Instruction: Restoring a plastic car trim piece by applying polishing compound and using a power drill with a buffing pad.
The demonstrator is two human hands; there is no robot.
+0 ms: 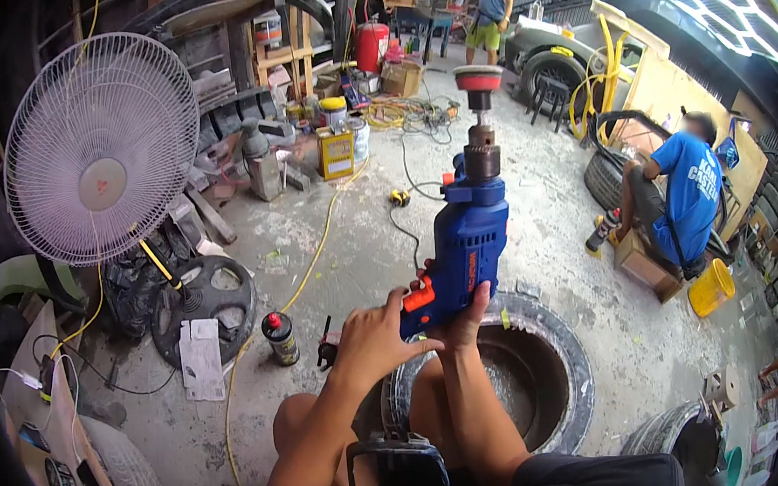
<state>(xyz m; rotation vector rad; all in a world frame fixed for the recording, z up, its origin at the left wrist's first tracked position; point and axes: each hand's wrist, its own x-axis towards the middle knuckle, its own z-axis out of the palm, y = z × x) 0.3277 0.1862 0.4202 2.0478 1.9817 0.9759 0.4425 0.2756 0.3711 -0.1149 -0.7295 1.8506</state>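
A blue power drill (468, 235) is held upright, a round red-edged backing pad (479, 84) fixed in its chuck (483, 154). My left hand (374, 333) is closed round the drill's handle, beside the orange trigger. My right hand (462, 320) grips the drill's body from below and behind, mostly hidden by it. Beneath my hands a tyre (562, 386) lies on the floor between my knees. A dark bottle with a red cap (281, 342) stands on the floor to the left.
A standing fan (104, 181) is at the left, near cans (336, 154) and clutter. A yellow hose or cable (326, 221) crosses the floor. A person in blue (689, 195) sits right, near a yellow bucket (712, 287); another person (489, 13) stands behind by a car (549, 54).
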